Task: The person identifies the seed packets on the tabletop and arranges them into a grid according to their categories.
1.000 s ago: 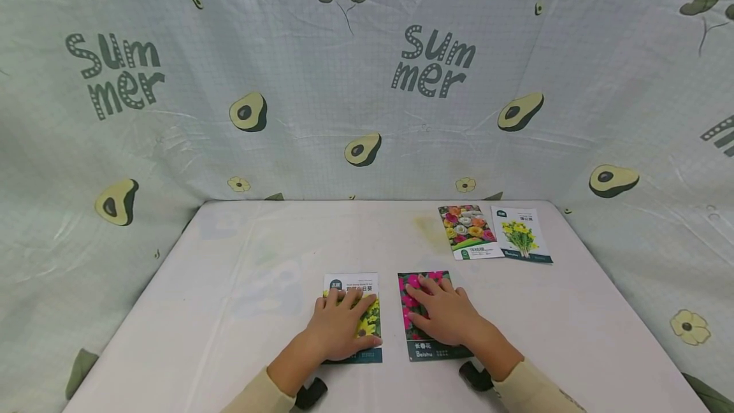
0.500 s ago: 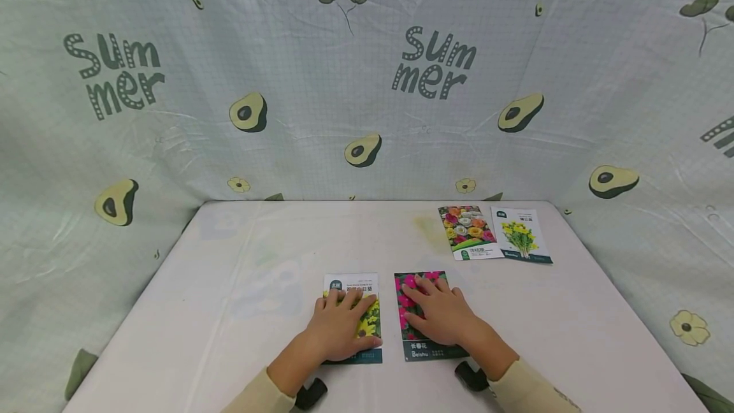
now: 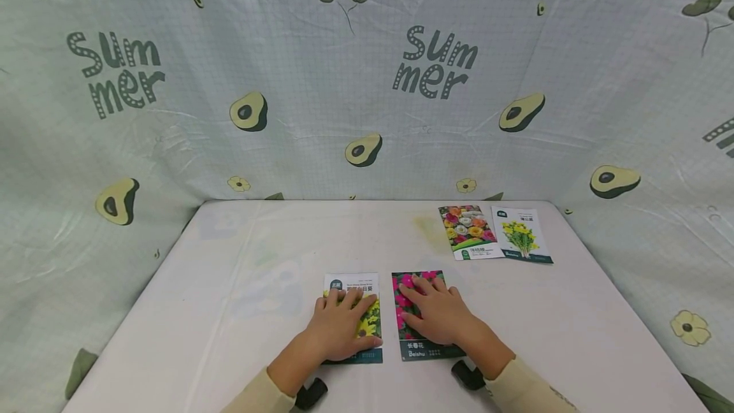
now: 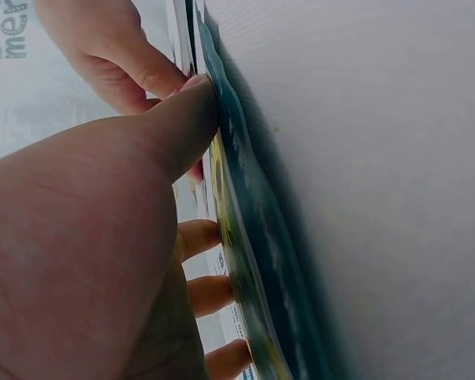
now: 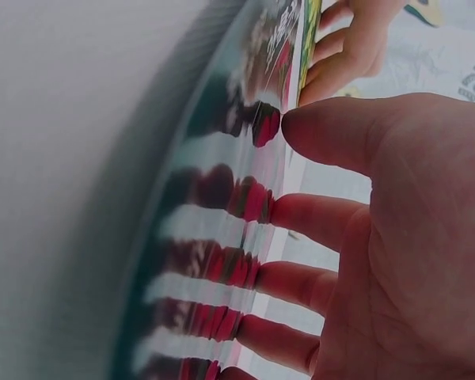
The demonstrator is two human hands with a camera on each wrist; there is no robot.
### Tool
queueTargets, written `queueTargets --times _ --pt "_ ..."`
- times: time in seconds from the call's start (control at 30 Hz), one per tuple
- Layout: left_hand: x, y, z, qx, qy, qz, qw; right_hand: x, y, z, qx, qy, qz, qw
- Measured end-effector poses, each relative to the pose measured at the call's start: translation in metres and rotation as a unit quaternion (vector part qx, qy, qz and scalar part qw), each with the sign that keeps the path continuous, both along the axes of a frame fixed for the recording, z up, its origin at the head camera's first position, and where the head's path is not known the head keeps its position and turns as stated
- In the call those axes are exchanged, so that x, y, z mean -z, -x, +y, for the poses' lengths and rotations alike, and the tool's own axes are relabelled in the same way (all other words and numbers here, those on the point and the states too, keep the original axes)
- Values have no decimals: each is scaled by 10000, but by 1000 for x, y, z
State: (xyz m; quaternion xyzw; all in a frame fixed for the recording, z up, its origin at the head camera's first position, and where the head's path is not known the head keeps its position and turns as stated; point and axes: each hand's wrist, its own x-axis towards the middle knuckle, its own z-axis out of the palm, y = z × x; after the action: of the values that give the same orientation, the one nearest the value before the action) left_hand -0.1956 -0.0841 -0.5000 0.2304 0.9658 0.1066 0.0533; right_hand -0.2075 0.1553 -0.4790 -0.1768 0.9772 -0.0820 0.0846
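Observation:
Flat on the white table lies a seed packet with yellow flowers (image 3: 369, 324), my left hand (image 3: 338, 329) resting on it with fingers spread. In the left wrist view its thumb and fingertips touch the face of this packet (image 4: 257, 222). Just to the right is a seed packet with pink flowers (image 3: 403, 317); a narrow strip of table separates the two. My right hand (image 3: 440, 314) presses on that one, fingers extended. The right wrist view has the fingertips (image 5: 289, 123) against its glossy face (image 5: 222, 186), which mirrors them. The palms cover part of both packets.
Two more seed packets lie at the back right: one with mixed roses (image 3: 467, 228), the other with a yellow bunch (image 3: 520, 234), their lower corners meeting. A patterned cloth (image 3: 298, 81) hangs behind the table (image 3: 246, 324) and down its sides.
My right hand has slid the pink-flower packet a little to the left, closer to the yellow-flower packet. My left hand and its packet have stayed in place.

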Motion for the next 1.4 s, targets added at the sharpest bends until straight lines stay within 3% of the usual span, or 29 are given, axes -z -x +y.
queueTargets --times 0.9,1.4 --pt "-19 -6 1 -20 77 -174 9998 1 4 4 39 13 -78 10000" --pt "-17 -6 2 23 57 -212 9998 -2 3 5 47 72 -74 9999"
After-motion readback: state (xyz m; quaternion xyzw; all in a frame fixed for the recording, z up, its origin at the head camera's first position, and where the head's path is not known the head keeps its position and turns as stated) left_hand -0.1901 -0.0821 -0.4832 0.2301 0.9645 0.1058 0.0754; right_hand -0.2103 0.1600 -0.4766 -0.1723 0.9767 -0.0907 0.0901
